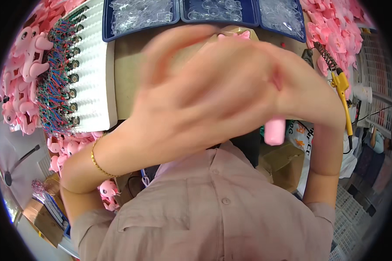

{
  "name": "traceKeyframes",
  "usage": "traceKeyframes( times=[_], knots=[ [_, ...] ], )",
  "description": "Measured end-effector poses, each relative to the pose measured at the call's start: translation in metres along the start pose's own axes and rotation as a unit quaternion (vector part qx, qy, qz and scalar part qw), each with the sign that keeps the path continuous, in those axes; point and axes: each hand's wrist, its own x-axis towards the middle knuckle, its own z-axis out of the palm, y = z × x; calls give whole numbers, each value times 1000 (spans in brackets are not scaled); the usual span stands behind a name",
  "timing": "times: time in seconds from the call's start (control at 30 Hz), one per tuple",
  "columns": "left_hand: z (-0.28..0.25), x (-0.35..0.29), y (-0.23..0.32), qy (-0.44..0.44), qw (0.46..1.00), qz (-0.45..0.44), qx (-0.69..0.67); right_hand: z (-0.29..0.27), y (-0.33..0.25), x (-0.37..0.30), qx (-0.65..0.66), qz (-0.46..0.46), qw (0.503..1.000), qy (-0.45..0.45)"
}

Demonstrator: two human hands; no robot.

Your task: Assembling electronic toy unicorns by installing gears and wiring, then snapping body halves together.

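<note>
My left hand (191, 95) spreads large and blurred across the middle of the view, close to the camera. A thin gold bracelet (94, 158) circles its wrist. My right hand (294, 78) comes in from the right and overlaps it; the left hand covers the right hand's fingers. Motion smears the left fingers, so their grip does not show. Below the right hand sticks out a smooth pink rounded cylinder (275, 132); whether a hand grips it is hidden. Beyond the hands, part of a pink plastic piece (237, 35) shows near the blue trays.
Blue trays (141, 27) of clear plastic parts line the table's far side. At left lies a white ridged tray (93, 82) with bundled coloured wires (59, 82) and round black parts. Pink toy animals (32, 56) pile beyond it. A yellow-handled soldering iron (342, 85) stands at right.
</note>
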Motion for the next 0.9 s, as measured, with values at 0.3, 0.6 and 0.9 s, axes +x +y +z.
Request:
traceKeyframes(
  times=[0.3,0.6,0.9],
  knots=[
    [51,-64,13,-14,980,-158,-121,-13,14,7,209,143,963,-91],
    [27,-55,29,-163,981,-100,28,-16,10,17,189,139,963,-130],
    [28,-33,61,-367,894,53,253,-4,8,9,169,154,972,-63]
  ],
)
